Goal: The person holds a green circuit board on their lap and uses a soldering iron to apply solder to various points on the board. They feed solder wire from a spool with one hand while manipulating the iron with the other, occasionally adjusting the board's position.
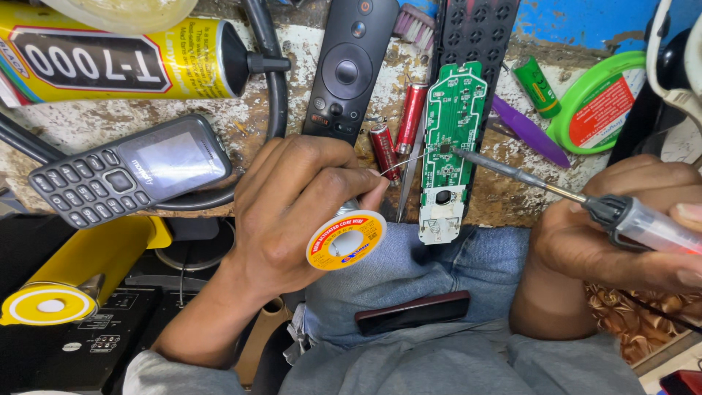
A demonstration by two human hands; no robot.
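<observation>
My left hand (292,208) grips a small spool of solder wire (345,240) with an orange-and-yellow label; a thin strand of solder runs from my fingers toward the green circuit board (453,117). My right hand (614,234) holds a soldering iron (629,219) with a clear handle, its metal tip touching the middle of the board. The board lies lengthwise on the worn bench, its white lower end hanging over the edge above my lap.
A black remote (347,66), two red batteries (398,132), a keypad phone (128,172), a yellow glue tube (110,58), a black keypad shell (475,29), a green battery (537,86), a purple tool (528,130) and green tape dispenser (596,102) crowd the bench. A dark phone (413,311) rests on my lap.
</observation>
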